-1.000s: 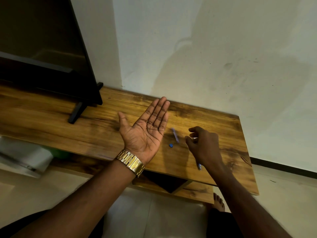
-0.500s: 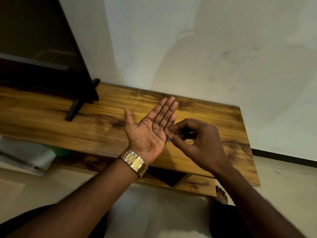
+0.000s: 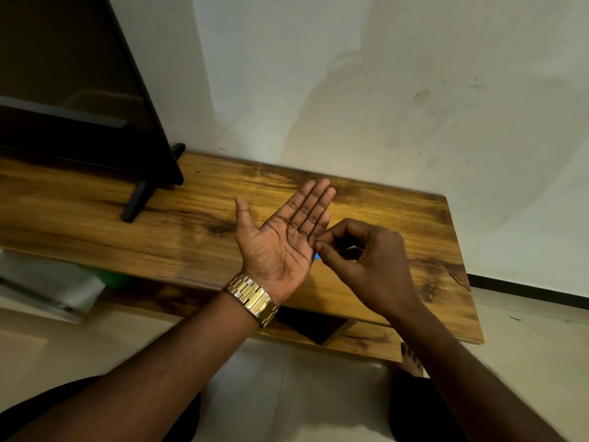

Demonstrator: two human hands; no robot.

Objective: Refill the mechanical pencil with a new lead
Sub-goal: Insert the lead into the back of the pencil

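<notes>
My left hand (image 3: pixel 280 247) is held flat and palm up above the wooden table (image 3: pixel 191 237), fingers straight, with a gold watch (image 3: pixel 251 298) on the wrist. My right hand (image 3: pixel 366 266) is beside it, its thumb and forefinger pinched together at the base of the left little finger, as on a thin lead that barely shows. A small blue piece (image 3: pixel 316 256) peeks out on the table between the two hands. Through the loop of the right fingers a pale object (image 3: pixel 354 249) shows. The pencil itself is hidden.
A black TV (image 3: pixel 79 106) stands at the table's back left on a slanted foot (image 3: pixel 137 202). The wall runs right behind the table. White items (image 3: pixel 47 282) lie on the floor under the left end. My bare foot (image 3: pixel 411 358) is by the table's front right.
My right hand left the table top, came across to the open left palm and pinched its fingertips there. The left hand stayed palm up.
</notes>
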